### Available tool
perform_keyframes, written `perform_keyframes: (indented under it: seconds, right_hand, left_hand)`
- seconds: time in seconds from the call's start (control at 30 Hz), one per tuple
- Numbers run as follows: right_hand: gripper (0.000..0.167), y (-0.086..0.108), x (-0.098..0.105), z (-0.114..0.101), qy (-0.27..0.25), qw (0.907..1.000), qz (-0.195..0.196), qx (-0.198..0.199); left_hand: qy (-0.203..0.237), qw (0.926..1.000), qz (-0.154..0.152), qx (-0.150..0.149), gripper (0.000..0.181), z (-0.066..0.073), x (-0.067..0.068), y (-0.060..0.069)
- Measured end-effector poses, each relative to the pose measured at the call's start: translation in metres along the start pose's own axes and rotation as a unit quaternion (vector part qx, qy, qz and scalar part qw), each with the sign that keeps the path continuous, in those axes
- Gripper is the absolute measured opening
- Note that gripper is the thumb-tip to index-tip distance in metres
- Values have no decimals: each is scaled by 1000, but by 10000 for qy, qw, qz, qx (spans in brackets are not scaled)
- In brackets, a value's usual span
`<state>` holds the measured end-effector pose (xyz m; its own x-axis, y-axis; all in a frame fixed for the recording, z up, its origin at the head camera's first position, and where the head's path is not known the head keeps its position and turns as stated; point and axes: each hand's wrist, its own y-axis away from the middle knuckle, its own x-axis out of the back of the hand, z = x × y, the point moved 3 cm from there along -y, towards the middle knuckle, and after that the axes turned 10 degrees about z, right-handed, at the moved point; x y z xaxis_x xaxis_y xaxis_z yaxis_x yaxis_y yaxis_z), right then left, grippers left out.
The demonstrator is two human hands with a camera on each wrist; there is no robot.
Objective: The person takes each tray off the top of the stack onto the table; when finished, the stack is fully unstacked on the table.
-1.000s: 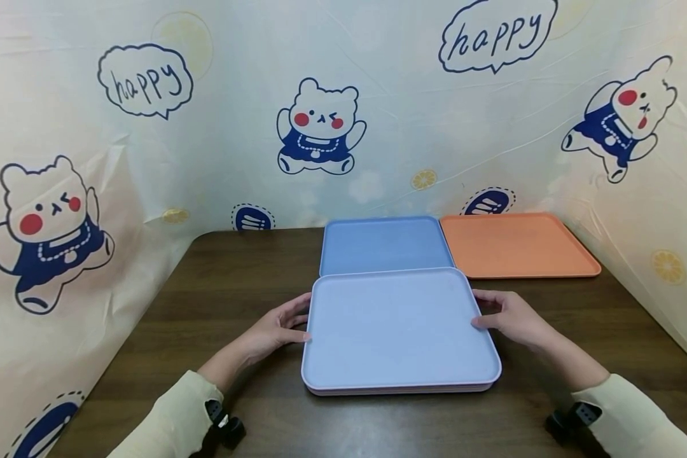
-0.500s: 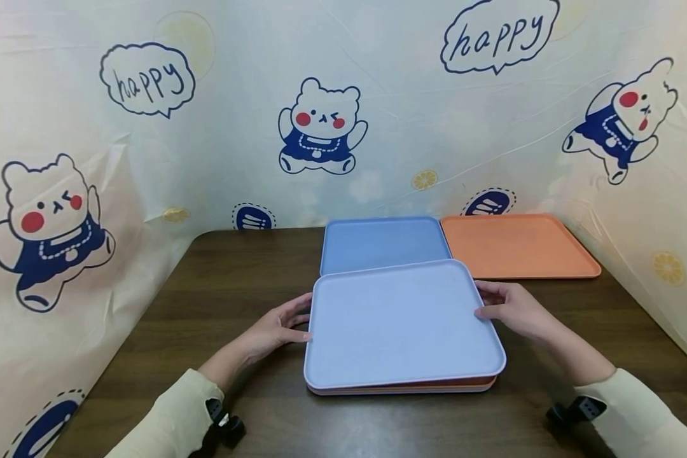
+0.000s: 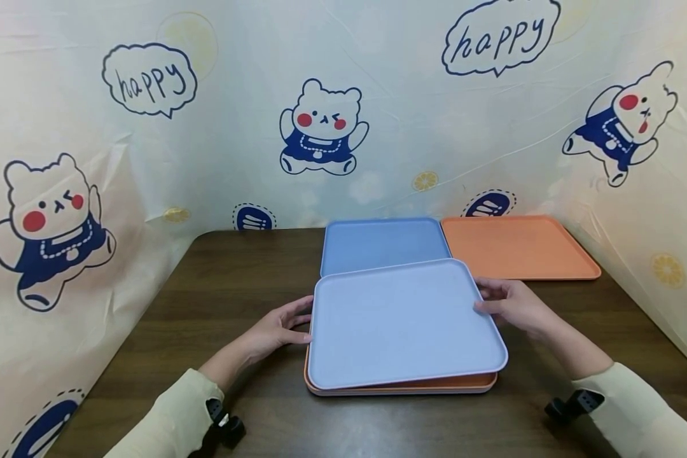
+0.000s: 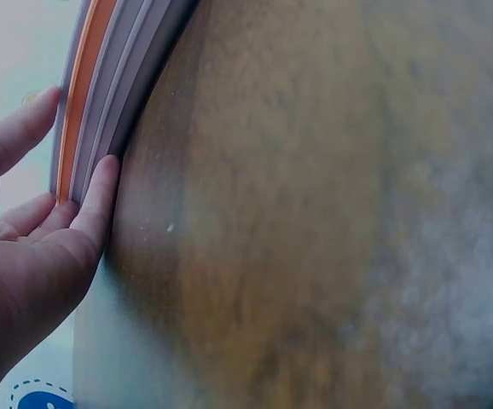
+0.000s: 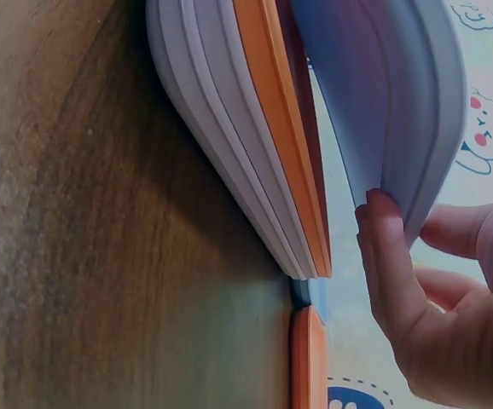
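Note:
A pale lavender-blue tray (image 3: 401, 324) lies tilted on top of a stack, its right side raised and its left side low. Below it, an orange tray (image 5: 268, 94) tops several pale trays (image 5: 217, 128) on the table. My right hand (image 3: 512, 305) pinches the raised tray's right rim, thumb above and fingers underneath, as the right wrist view shows. At the stack's left side, my left hand (image 3: 277, 327) rests its fairly straight fingers against the tray edges. In the left wrist view its thumb (image 4: 25, 128) touches the top tray's rim.
Behind the stack lie a blue tray (image 3: 383, 242) and, to its right, another orange tray (image 3: 521, 248), side by side on the brown wooden table (image 3: 246, 267). A curtain (image 3: 217, 159) with printed bears hangs behind and along both sides.
My right hand has raised the right side of the top tray, which also shifted slightly right, uncovering the orange tray below. My left hand has stayed nearly still.

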<state>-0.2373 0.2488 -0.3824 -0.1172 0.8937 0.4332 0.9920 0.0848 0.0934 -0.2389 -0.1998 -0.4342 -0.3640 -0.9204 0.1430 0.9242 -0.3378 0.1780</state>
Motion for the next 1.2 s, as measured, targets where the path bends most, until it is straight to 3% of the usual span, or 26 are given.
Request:
perform_keyframes:
  seconds: [0.43, 0.87, 1.2]
  right_hand:
    - [62, -6, 4, 9, 36, 9981, 250, -571]
    - [62, -7, 20, 21, -282, 9963, 336, -739]
    - [64, -6, 42, 35, -457, 9966, 374, -573]
  left_hand:
    - [-166, 9995, 258, -73, 81, 1, -3, 0]
    - [-147, 9996, 236, -54, 81, 3, -2, 2]
    - [-156, 9996, 243, 3, 80, 3, -2, 3]
